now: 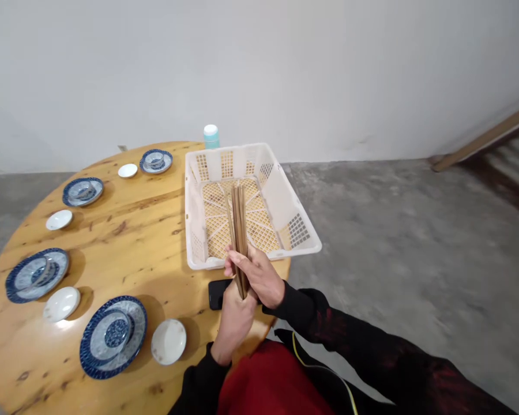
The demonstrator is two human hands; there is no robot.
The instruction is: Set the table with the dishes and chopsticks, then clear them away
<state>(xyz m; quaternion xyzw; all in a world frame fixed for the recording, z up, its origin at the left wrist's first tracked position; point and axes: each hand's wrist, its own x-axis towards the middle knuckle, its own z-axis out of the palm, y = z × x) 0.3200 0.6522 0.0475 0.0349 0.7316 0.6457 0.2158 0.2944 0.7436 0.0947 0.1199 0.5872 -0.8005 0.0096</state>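
A bundle of brown wooden chopsticks (239, 222) is held in both hands, its far ends pointing away from me over the near rim of a white plastic basket (292, 199). My left hand (237, 314) is closed around the lower end of the bundle. Higher up, my right hand (259, 274) grips the same chopsticks with its thumb lying across them. One chopstick sits slightly apart on the left side of the bunch. Beneath the hands, a black phone (217, 293) lies partly covered on the table.
Around the round wooden table (125, 253) stand several blue-patterned plates (89, 351) with clear bowls on them. Small white dishes (168, 342) sit beside these. A turquoise container with a white lid (211, 137) stands behind the basket. The basket's right side overhangs the concrete floor (393, 248).
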